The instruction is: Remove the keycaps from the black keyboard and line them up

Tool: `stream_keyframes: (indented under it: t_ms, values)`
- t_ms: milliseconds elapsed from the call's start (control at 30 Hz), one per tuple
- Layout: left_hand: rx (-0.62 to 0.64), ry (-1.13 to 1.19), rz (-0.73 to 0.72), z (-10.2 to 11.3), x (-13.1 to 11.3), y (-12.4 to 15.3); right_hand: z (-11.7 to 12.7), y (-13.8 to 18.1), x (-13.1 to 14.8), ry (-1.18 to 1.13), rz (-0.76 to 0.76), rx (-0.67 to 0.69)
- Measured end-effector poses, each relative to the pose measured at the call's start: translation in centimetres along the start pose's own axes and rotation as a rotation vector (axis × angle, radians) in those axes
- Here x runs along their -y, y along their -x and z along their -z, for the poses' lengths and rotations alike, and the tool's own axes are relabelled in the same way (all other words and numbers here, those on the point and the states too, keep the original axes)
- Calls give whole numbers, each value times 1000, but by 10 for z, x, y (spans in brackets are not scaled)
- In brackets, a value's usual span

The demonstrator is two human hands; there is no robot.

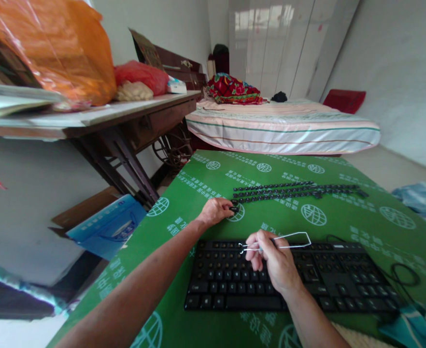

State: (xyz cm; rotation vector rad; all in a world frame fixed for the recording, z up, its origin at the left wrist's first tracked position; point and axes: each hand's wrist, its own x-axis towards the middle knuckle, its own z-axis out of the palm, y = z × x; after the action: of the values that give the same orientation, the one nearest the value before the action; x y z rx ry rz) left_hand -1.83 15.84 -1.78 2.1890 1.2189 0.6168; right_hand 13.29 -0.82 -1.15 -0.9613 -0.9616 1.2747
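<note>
My left hand [216,212] reaches across the green board, its fingertips closed on a black keycap [234,209] at the near left end of the rows of loose keycaps [271,194]. Over the black keyboard [254,302] is my right hand [273,258], closed around a wire keycap puller [296,240]. The puller's hooked tips point left, and its bent loop sticks out to the right. Keys remain on the keyboard's lower rows and right side. Along its upper left rows, bare switch stems show where caps are off.
The green printed board [184,193] carries everything. A cable [404,275] curls at the keyboard's right, near a teal cloth [412,328]. To the left stands a desk [169,101] with an orange bag [64,48]. A bed [281,128] borders the far edge.
</note>
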Motion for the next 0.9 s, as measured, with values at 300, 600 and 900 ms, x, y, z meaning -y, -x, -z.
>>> stream_keyframes:
  t_ms: [300,600,900]
  values:
    - [-30,90,22,1,0,5,1,0,0,-7,7,-12]
    - [-63,191,97,31,2,72,-2,8,11,138,26,117]
    - [-84,386,21,47,-12,130,-15,21,14,358,-135,241]
